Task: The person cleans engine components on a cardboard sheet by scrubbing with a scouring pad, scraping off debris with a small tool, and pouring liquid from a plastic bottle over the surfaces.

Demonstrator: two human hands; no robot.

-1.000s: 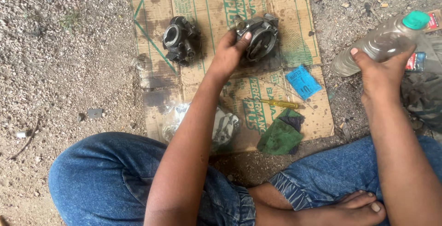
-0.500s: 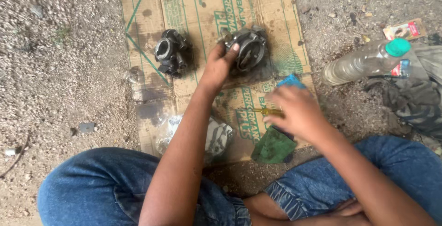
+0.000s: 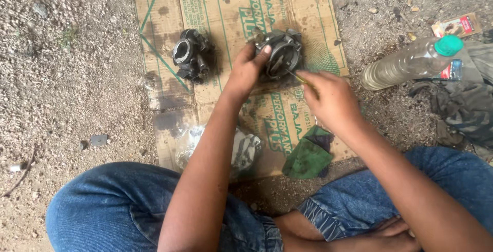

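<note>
Flattened cardboard sheet [image 3: 226, 5] under the work, brown w/ green print and green stripes. Small red-and-cream packet [image 3: 456, 26] lies top right on the gravel, just past a clear plastic bottle [image 3: 405, 62] w/ green cap, lying on its side. Clear plastic bag [image 3: 241, 149] sits on the cardboard near my knee; green rag [image 3: 308, 157] just beside it.

My left hand [image 3: 246, 72] is partly curled, fingers pressing on the dark metal carb part [image 3: 282, 52] at the cardboard's centre, steadying it. My right hand [image 3: 334, 100] is closed around a thin yellow-handled tool [image 3: 303, 80], tip at the part's open face. A second dark metal part [image 3: 191, 54] sits apart, to the left on the cardboard.

Vs half a sec ago: right hand was down by a blue packet and the rag; it's now up at the part w/ the tool. Left hand same grip, same spot.
</note>
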